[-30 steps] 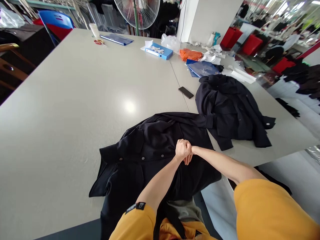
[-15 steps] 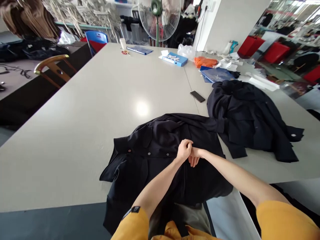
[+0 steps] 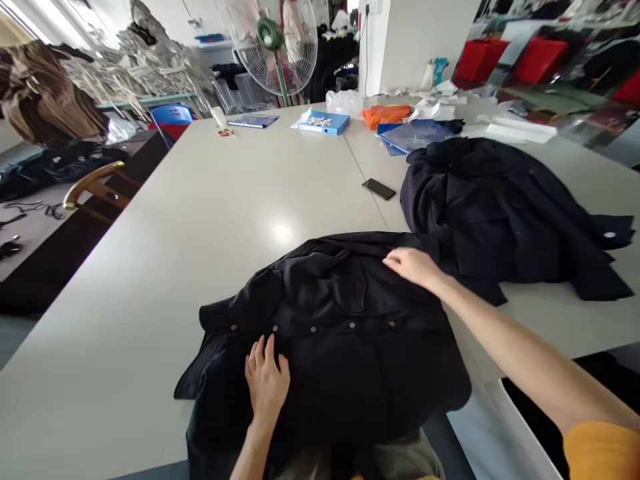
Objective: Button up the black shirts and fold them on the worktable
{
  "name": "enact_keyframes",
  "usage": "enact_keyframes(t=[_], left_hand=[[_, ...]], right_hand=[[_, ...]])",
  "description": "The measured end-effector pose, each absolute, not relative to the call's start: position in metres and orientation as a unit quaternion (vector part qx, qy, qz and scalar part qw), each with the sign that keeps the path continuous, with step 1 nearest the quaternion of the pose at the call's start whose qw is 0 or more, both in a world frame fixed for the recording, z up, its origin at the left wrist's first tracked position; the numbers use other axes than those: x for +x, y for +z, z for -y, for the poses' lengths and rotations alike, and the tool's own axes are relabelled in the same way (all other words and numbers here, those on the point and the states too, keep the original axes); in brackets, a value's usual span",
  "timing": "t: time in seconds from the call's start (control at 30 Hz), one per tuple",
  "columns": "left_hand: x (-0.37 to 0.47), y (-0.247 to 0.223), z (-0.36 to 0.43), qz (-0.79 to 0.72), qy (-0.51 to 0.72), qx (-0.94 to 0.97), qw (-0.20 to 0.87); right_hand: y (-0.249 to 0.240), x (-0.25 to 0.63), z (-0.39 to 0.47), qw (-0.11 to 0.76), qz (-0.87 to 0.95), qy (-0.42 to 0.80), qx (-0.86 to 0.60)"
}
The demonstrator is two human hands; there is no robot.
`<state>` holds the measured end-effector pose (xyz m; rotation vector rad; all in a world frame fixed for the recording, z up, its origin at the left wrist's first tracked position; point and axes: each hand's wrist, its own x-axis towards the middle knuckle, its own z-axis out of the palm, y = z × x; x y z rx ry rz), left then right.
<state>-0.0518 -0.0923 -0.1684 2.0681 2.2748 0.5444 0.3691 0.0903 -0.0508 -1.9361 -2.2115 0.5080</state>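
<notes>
A dark jacket (image 3: 320,373) lies spread at the near edge of the table, with a row of several snap buttons running across it. My left hand (image 3: 269,381) rests on its lower left part, just below the buttons, palm down with the fingers apart. Over the upper right of the same jacket is my right hand (image 3: 411,265), its fingers curled together; whether anything is between them is hidden. A second dark jacket (image 3: 500,220) lies crumpled to the right, meeting the first one.
A black phone (image 3: 379,189) lies beyond the jackets. Farther back are a blue box (image 3: 334,125), an orange bundle (image 3: 384,117), blue folders (image 3: 417,135), red-handled scissors (image 3: 227,133) and a white cup (image 3: 219,117). A fan (image 3: 273,37) stands behind the table (image 3: 200,200).
My hands were together over the jacket's middle and are now apart: the left moved left and spread its fingers, the right moved up and right. More snap buttons show, and the view has shifted.
</notes>
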Motion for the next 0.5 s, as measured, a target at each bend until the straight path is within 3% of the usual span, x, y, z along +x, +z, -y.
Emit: enact_keyframes(t=[0.07,0.17,0.23,0.37,0.5], left_hand=[[-0.071,-0.167,0.066,-0.715,0.177,0.676,0.000],[-0.106,-0.165,0.016,-0.697,0.180,0.694,-0.001],[-0.127,-0.165,-0.017,-0.682,0.183,0.708,0.008],[-0.153,-0.160,-0.073,-0.660,0.198,0.724,0.049],[-0.133,-0.135,-0.106,-0.700,0.218,0.669,0.124]], right_hand=[[-0.060,0.408,-0.111,0.028,0.760,0.059,-0.646],[-0.092,0.442,-0.121,-0.075,0.772,0.009,-0.632],[-0.109,0.447,-0.121,-0.073,0.778,-0.015,-0.624],[-0.089,0.428,-0.127,0.055,0.707,0.034,-0.705],[-0.014,0.394,-0.125,0.327,0.542,0.317,-0.707]])
